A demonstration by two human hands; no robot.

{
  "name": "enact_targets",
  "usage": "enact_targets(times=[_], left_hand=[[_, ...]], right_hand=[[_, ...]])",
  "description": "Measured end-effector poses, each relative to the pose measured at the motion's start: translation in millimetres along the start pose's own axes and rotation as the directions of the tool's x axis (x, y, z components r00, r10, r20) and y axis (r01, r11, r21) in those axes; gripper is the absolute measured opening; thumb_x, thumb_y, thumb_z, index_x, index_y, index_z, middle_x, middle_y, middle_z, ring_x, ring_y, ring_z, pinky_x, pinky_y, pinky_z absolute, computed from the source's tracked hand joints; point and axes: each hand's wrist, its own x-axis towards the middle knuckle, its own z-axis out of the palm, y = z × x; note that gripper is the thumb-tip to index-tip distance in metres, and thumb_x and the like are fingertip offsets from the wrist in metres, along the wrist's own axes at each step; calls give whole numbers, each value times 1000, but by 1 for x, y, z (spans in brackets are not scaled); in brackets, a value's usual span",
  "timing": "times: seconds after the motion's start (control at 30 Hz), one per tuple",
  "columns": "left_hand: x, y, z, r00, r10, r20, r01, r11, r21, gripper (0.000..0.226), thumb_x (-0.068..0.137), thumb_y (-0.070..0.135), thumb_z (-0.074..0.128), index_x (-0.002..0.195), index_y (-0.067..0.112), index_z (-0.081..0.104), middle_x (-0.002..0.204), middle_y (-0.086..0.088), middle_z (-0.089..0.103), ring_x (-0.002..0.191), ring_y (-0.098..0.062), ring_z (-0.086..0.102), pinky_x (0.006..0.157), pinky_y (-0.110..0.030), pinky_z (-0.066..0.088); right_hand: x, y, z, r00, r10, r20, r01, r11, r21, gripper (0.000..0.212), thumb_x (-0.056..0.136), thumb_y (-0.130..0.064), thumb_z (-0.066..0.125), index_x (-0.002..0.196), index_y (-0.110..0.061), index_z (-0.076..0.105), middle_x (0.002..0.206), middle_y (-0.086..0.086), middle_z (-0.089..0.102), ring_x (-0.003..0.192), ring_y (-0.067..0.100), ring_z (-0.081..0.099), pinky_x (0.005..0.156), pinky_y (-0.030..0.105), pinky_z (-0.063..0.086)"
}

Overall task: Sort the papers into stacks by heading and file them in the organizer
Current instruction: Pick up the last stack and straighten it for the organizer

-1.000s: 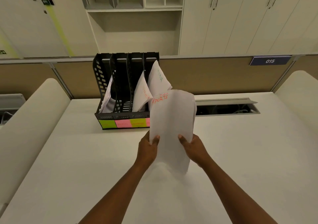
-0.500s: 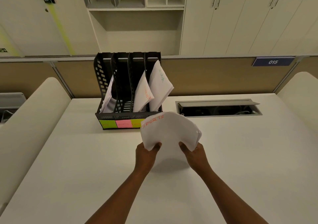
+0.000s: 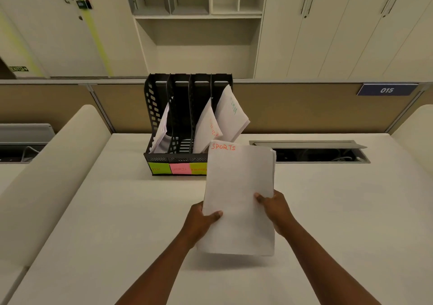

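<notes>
On the white tabletop (image 3: pixel 117 211), both hands (image 3: pixel 201 220) pinch the SPORTS stack (image 3: pixel 239 199) upright, facing the organizer (image 3: pixel 180 126) at 11 o'clock, probably to match its slot.

Sticky-note labels (image 3: pixel 180 168) illegible; held stack (image 3: pixel 239 199) hides fourth.

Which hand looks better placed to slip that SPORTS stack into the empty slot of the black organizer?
Probably the left hand: it grips the SPORTS stack on the side nearer the organizer, whose empty second slot lies up and left. The right hand holds the far edge.
</notes>
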Motion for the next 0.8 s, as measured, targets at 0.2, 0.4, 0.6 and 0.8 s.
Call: enact_targets(times=[0.2,0.4,0.6,0.8], left_hand=[[-9,-8,-22,996,-30,-80,35,997,64,33,81,20,72,113,14,65,102,-2,70,90,-19,68,81,-33,55],[-18,-9,-42,968,100,-230,-66,986,150,31,83,15,69,114,10,65,96,0,67,82,-16,64,69,-16,48],[-28,-14,-61,826,353,-439,-238,925,295,15,86,13,66,100,8,71,77,0,71,69,-26,67,58,-23,49],[-34,-8,-87,583,578,-570,-275,801,531,29,78,1,71,107,5,71,89,-10,76,68,-25,72,59,-34,60]], right_hand=[[-3,-27,5,989,-147,-16,127,899,-419,32,89,-24,64,119,-13,61,115,7,68,90,18,64,78,29,50],[-16,-104,37,864,-503,14,295,484,-824,55,84,-31,65,132,-27,38,97,1,67,88,25,63,65,30,45],[-4,-167,85,889,-247,384,457,443,-772,52,84,-28,67,129,-37,41,92,-3,68,66,10,70,61,28,58],[-12,-203,139,713,-436,549,701,419,-577,32,90,-22,63,120,-30,54,109,-4,68,81,7,65,64,13,46]])
